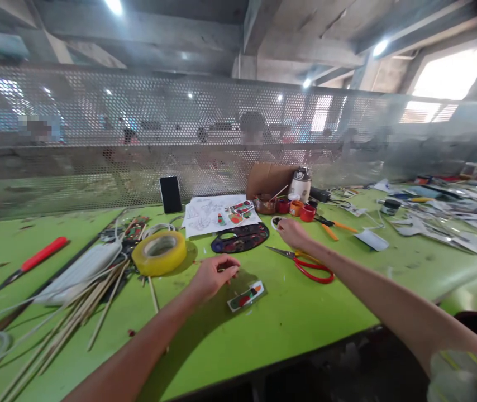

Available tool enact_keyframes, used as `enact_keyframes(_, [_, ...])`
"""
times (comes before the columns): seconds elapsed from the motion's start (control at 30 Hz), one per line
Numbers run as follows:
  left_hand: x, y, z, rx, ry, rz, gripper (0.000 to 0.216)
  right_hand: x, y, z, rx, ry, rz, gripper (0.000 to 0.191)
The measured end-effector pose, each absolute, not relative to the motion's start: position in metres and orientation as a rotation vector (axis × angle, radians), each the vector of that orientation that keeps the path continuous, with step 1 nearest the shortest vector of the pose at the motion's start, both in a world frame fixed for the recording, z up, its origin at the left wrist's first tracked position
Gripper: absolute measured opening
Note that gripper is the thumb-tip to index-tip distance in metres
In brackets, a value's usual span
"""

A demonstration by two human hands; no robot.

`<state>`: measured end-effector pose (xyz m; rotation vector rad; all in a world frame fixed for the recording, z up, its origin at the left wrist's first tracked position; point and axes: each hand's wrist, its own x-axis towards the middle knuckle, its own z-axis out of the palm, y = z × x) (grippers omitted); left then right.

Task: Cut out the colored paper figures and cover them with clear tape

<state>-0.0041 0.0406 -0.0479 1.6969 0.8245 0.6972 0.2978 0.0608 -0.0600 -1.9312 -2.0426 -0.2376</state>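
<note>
My left hand [213, 274] rests on the green table [289, 318] with its fingers curled in a pinch; what they hold is too small to make out. Just right of it lies a small painted paper cutout [246, 296]. My right hand [292, 231] reaches forward with fingers closed around a small white roll [276, 222] beside the dark paint palette [241, 238]. Red-handled scissors [308, 265] lie below my right wrist. A yellow tape roll [160, 252] sits left of my left hand.
Paint pots [295, 207], a white jar [300, 184], a sheet of drawings [213, 215], a black phone [170, 194] and orange pliers [333, 226] stand further back. Wooden sticks [75, 318], white cord and a red-handled knife [33, 259] lie left. Paper scraps cover the right side. A perforated metal screen [138, 139] backs the table.
</note>
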Motion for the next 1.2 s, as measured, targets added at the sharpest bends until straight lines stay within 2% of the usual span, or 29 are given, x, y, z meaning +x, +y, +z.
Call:
enact_keyframes(0.1, [-0.006,0.040,-0.045,1.616,0.794,0.729,0.029,0.286,0.037,-0.040,-1.788,-2.062,-0.367,0.017])
enact_keyframes(0.17, [-0.007,0.039,-0.042,1.543,0.765,0.747,0.031,0.266,0.016,-0.029,-1.621,-2.154,-0.419,0.023])
enact_keyframes(0.37, [-0.014,0.036,-0.031,1.262,0.632,0.759,0.042,0.202,-0.035,-0.021,-1.084,-2.486,-0.414,0.023])
enact_keyframes(0.5, [-0.016,0.032,-0.023,1.131,0.447,0.783,0.023,0.185,-0.041,-0.023,-0.926,-2.554,-0.375,0.018])
enact_keyframes(0.6, [-0.016,0.026,-0.019,1.181,0.385,0.781,0.014,0.182,-0.044,-0.018,-0.862,-2.399,-0.074,0.012])
enact_keyframes(0.7, [-0.017,0.021,-0.015,1.279,0.388,0.801,0.017,0.184,-0.041,-0.008,-0.980,-1.935,0.243,0.009])
enact_keyframes(0.8, [-0.018,0.018,-0.012,1.468,0.468,0.781,0.021,0.190,-0.029,-0.002,-1.208,-1.653,0.417,0.030])
enact_keyframes(0.9, [-0.020,0.017,-0.007,1.598,0.566,0.751,0.022,0.194,-0.020,-0.006,-1.262,-1.729,0.492,0.043])
enact_keyframes(0.97, [-0.023,0.018,-0.002,1.644,0.623,0.797,0.021,0.196,-0.021,-0.014,-1.287,-1.828,0.493,0.038])
enact_keyframes(1.1, [-0.031,0.024,0.013,1.674,0.720,0.913,0.026,0.195,-0.040,-0.026,-1.286,-2.139,0.454,0.014])
enact_keyframes(1.2, [-0.042,0.024,0.025,1.807,0.809,0.840,0.031,0.188,-0.053,-0.030,-1.273,-2.357,0.430,0.015])
